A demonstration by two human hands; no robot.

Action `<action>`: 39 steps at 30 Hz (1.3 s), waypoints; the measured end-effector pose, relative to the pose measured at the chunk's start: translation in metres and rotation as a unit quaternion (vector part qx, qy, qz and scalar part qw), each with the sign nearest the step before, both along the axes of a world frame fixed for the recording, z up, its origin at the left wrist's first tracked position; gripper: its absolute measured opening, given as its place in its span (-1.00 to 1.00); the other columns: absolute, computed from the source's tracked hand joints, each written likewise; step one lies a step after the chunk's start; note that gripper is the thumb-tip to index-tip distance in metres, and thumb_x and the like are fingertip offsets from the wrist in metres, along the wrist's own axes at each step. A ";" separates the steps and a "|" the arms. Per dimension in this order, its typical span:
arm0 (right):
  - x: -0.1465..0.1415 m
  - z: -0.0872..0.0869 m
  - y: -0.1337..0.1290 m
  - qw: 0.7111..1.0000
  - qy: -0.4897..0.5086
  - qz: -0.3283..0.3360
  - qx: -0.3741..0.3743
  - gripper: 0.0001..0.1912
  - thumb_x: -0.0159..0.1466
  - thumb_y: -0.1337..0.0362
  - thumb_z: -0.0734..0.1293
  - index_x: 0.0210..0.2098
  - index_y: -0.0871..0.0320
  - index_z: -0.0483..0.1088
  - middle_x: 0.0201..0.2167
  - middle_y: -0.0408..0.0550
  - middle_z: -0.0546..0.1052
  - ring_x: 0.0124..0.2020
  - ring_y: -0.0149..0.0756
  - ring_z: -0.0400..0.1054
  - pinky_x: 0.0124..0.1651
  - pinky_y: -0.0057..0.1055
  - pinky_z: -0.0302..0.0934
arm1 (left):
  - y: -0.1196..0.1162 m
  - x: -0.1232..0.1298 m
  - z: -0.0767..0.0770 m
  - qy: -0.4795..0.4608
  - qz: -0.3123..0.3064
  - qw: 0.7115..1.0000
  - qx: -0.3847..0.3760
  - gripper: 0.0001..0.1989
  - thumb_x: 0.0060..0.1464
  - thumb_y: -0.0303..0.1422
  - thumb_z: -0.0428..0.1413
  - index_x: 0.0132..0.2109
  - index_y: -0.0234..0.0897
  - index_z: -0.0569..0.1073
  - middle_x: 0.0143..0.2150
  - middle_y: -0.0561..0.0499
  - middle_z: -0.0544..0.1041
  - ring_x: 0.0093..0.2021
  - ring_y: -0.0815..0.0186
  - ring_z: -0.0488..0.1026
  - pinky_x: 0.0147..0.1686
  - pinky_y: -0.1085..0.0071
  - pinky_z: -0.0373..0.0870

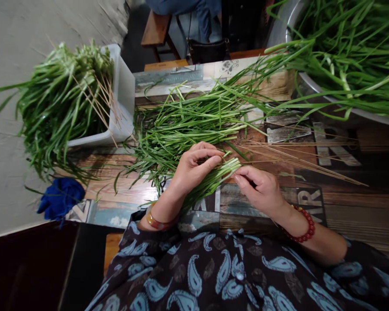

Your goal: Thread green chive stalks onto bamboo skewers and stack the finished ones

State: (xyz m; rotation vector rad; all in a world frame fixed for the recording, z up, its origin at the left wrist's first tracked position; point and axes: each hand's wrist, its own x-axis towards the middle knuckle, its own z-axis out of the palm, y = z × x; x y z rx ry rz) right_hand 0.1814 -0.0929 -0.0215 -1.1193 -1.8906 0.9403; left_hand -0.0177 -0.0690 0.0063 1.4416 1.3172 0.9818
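My left hand (199, 166) is closed over a small bunch of green garlic chives (225, 170), its thumb and forefinger pinched near the pale stem ends. A short bit of green stalk shows just beyond those fingertips. From the right, my right hand (261, 188) is closed in a pinch against the same pale ends; what lies between its fingertips is hidden. The bunch's leaves trail below my left wrist toward the table edge. Beyond my hands, a loose heap of chives (194, 116) spreads over the table. Thin bamboo skewers (298, 160) lie to the right of my right hand.
At left, a white plastic bin (123, 99) is piled with chives, with skewers sticking out. A large metal basin (324, 93) of chives stands at far right. A blue cloth (61, 198) lies at the left table corner. Across the table are a wooden bench (155, 28) and a black bag (209, 51).
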 end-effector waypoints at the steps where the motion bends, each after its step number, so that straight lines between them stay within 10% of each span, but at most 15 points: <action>1: 0.000 0.000 0.000 1.000 -0.002 -0.001 -0.002 -0.86 0.32 0.33 0.24 -0.33 0.11 0.42 -0.57 -0.18 0.51 -0.59 -0.41 0.36 -0.43 -0.49 0.27 | 0.000 0.001 -0.001 -0.007 -0.003 1.000 -0.004 -0.84 0.05 -0.26 0.25 -0.26 -0.21 0.66 -0.25 -0.06 0.55 -0.16 0.25 0.44 -0.10 0.33 0.35; 18: 0.001 0.000 0.001 1.000 0.001 0.012 0.001 -0.82 0.33 0.33 0.23 -0.39 0.11 0.39 -0.64 -0.22 0.44 -0.61 -0.42 0.32 -0.46 -0.50 0.21 | 0.003 0.001 0.002 0.007 -0.129 0.992 -0.016 -0.76 0.12 -0.24 0.18 -0.36 -0.32 0.62 -0.32 -0.09 0.55 -0.26 0.29 0.45 -0.19 0.38 0.34; 30: -0.002 -0.006 0.002 1.000 -0.005 -0.007 0.014 -0.83 0.32 0.33 0.24 -0.40 0.11 0.40 -0.69 -0.25 0.41 -0.65 -0.43 0.27 -0.47 -0.49 0.17 | 0.007 -0.001 0.007 0.149 -0.067 0.984 0.073 -0.81 0.13 -0.28 0.16 -0.26 -0.30 0.61 -0.29 -0.09 0.61 -0.26 0.27 0.48 -0.19 0.37 0.34; 39: -0.002 -0.011 0.001 1.000 0.000 -0.006 0.017 -0.83 0.32 0.34 0.23 -0.39 0.13 0.40 -0.66 -0.23 0.42 -0.62 -0.42 0.30 -0.44 -0.48 0.16 | 0.045 -0.006 -0.001 0.395 -0.039 0.887 0.237 -0.80 0.20 -0.40 0.07 -0.14 -0.27 0.58 -0.16 -0.13 0.57 -0.16 0.20 0.43 -0.09 0.25 0.29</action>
